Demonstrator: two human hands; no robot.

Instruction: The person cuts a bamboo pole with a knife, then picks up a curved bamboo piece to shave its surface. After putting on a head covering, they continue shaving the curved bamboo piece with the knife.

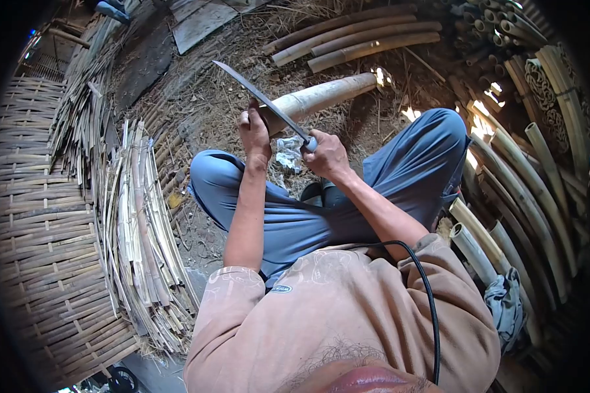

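Observation:
A long curved blade [253, 90] with a pale handle is in my right hand [327, 156], its fingers wrapped round the handle. The blade slants up and to the left, crossing over the near end of a thick bamboo pole [314, 97]. At that near end my left hand [254, 134] is closed on the pole, with its thumb and fingers at the rim. The pole's far end lies off to the upper right on the ground. A crumpled clear plastic piece [288, 156] rests on the ground between my hands.
Split bamboo strips [138, 223] lie in a bundle at the left, beside a woven bamboo panel [39, 229]. Bamboo poles [514, 177] are stacked at the right, with a grey cloth [504, 304] near them. More bamboo lengths [373, 49] lie ahead.

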